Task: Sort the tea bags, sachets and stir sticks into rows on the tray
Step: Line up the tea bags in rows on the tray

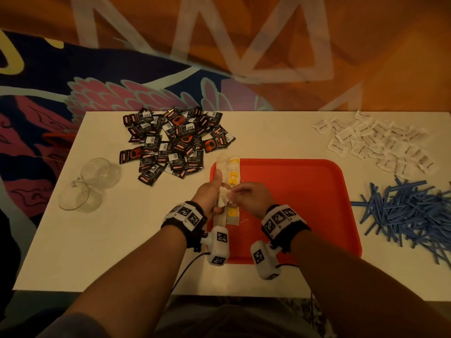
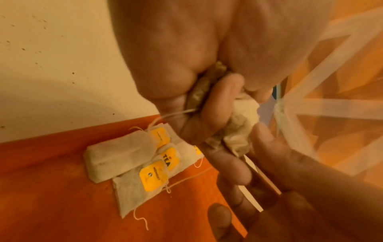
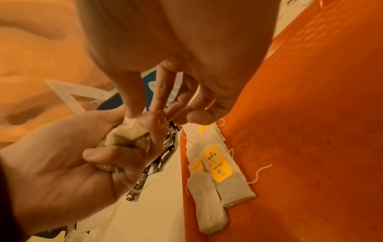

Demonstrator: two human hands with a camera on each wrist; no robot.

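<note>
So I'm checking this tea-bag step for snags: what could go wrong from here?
The left hand grips a bunch of white paper tea bags while the right hand pinches at it; tangled strings could drag several out together. A loose string could also catch the tea bags with yellow tags lying overlapped on the orange plastic tray and pull them askew.

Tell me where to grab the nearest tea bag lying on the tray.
Pinch the nearest tea bag across its narrow width, mid-body, coming straight down from above. It lies flat on the red tray with long sides exposed; its tag end is tucked among neighbouring bags.
</note>
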